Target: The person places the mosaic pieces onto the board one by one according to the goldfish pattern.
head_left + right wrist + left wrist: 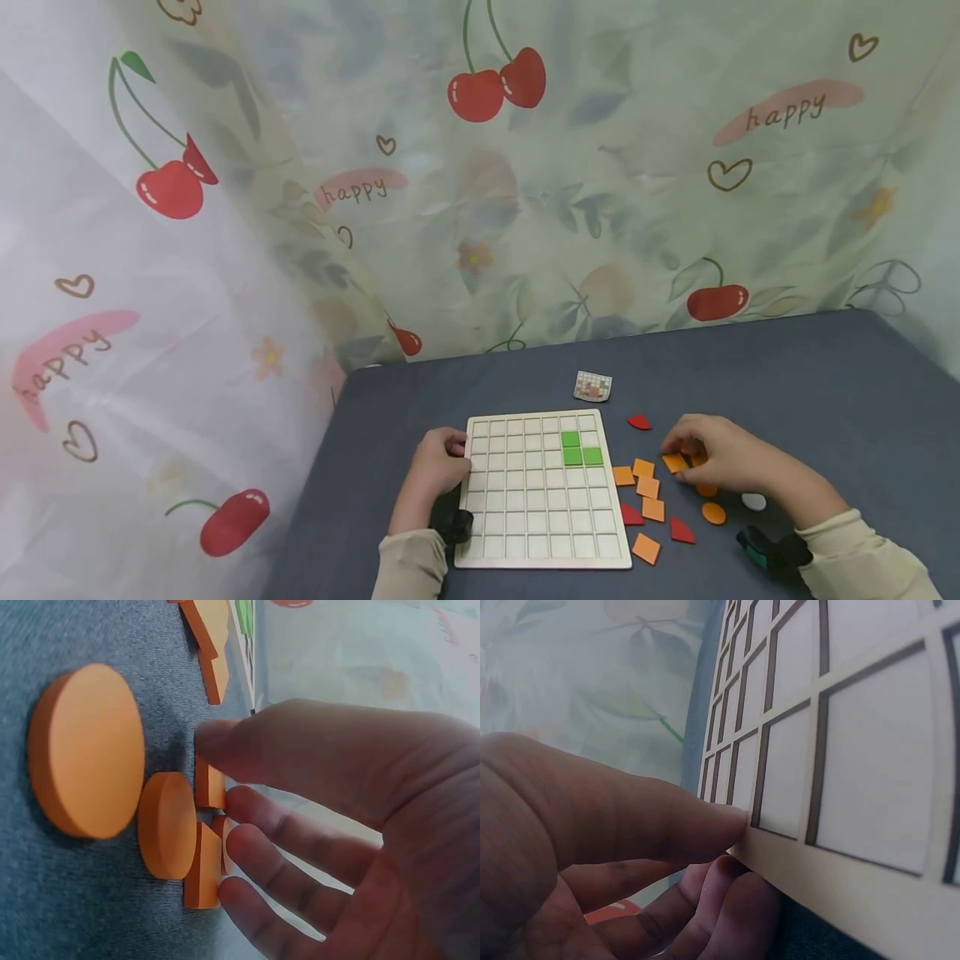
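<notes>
A pale wooden grid board (543,567) lies flat on the table, with three green square tiles (572,456) in cells near its upper right. My left hand (438,462) grips the board's left edge; in the left wrist view the thumb (705,825) presses on the rim and the curled fingers sit beside and below it. Right of the board, my right hand (716,450) pinches an orange square tile (673,462) between thumb and fingers. In the right wrist view that orange tile (210,784) is close to the table, beside other orange pieces partly hidden by the fingers.
Several loose orange squares (648,487) and red quarter-circle pieces (682,531) lie right of the board. An orange disc (714,513) and a white disc (753,502) are near the right wrist. A small printed card (592,387) lies behind the board. A patterned curtain (570,208) borders the table.
</notes>
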The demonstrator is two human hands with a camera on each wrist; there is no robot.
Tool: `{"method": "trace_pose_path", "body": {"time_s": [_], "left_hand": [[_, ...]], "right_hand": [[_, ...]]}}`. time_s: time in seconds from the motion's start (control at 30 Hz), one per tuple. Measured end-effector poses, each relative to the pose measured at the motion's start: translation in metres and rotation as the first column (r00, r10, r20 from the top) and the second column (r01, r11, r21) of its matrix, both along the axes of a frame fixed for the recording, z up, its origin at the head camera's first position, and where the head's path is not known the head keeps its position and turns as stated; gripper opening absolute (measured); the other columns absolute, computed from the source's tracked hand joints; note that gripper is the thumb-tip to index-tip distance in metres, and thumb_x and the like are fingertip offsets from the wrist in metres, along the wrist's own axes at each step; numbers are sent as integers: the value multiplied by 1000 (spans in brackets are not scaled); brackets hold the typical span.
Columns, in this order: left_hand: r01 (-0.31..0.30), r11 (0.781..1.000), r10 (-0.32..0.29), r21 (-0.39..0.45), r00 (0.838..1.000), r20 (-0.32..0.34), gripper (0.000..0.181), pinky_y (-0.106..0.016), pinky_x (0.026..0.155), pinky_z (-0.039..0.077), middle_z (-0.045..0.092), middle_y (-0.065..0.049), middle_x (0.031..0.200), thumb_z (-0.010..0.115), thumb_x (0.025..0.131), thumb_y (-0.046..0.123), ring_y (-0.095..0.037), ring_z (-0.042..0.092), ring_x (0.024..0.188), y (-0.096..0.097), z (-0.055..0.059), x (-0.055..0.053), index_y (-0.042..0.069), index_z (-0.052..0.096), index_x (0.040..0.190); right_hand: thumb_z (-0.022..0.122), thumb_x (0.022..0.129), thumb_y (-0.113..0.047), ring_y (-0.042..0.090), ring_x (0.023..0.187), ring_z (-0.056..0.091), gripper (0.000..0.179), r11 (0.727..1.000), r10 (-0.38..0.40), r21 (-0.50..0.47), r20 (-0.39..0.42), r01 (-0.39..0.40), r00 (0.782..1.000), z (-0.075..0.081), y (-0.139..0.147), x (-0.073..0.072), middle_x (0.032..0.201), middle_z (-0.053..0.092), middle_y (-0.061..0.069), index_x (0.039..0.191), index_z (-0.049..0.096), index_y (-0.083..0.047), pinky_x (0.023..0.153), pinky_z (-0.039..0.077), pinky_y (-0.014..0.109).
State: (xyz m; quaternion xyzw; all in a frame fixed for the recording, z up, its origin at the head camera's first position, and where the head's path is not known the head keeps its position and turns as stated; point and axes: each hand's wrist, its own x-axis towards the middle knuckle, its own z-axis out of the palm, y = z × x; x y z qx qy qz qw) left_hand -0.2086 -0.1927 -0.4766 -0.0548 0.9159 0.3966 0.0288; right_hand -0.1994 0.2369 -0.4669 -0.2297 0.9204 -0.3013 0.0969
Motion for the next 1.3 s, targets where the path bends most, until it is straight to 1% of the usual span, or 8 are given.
{"method": "trace_pose_path", "body": {"time_s": [0.13,0.43,0.63,0.8,0.97,1.1,1.23,1.3], "left_hand": [[-3,1000,3,-1,1000,2,45,-42,75,54,69,-13,103,68,81,-4,-26,63,91,0,0,1,-2,71,126],[6,1000,-6,12,1000,16,45,-40,73,53,68,-13,103,69,83,-4,-25,63,90,0,0,1,-2,70,128],[7,1000,-7,7,1000,17,44,-40,73,54,69,-14,104,69,84,-3,-25,63,90,0,-1,1,-3,70,127],[3,1000,-4,15,999,32,45,-40,73,53,68,-14,106,68,85,-3,-26,63,92,-1,1,2,-2,70,130],[-1,1000,0,15,999,42,46,-40,73,52,67,-14,108,67,86,-3,-26,62,93,0,3,4,-1,69,132],[-3,1000,2,15,999,43,46,-39,72,51,67,-14,109,66,86,-3,-27,61,94,0,4,5,-1,68,132],[0,1000,-1,20,999,38,47,-39,72,50,67,-14,109,66,86,-4,-27,60,94,1,4,5,-2,68,132],[1,1000,-1,20,999,37,47,-39,72,50,67,-14,108,66,86,-4,-27,60,94,2,4,4,-2,68,132]], "right_hand": [[89,82,-14,11,84,51,24,1000,12,-6,13,-11,1000,-1,1,-1,99,65,-5,104,79,-18,72,47,27],[84,86,-11,6,77,49,18,998,44,-34,-2,-44,999,-7,2,-1,96,62,-5,102,79,-17,67,44,26],[85,87,-12,5,78,49,17,999,37,-30,-8,-37,999,-9,1,1,98,63,-5,102,79,-18,67,44,26],[84,89,-13,6,79,50,15,998,40,-37,-14,-41,999,-5,-2,0,99,65,-5,103,80,-17,68,45,25],[83,91,-18,8,83,55,15,999,19,-50,-64,-22,998,-1,-8,-1,102,66,-7,106,79,-19,71,49,26],[84,91,-20,10,85,57,14,996,17,-88,-126,-28,992,2,-19,-2,104,66,-8,105,80,-22,72,50,27],[84,91,-16,12,85,59,14,986,18,-156,-192,-49,981,5,-40,-2,104,67,-8,104,79,-22,72,53,28],[83,92,-13,13,86,60,15,979,30,-188,-219,-72,975,6,-54,-3,104,67,-7,104,79,-20,72,54,30]]}}
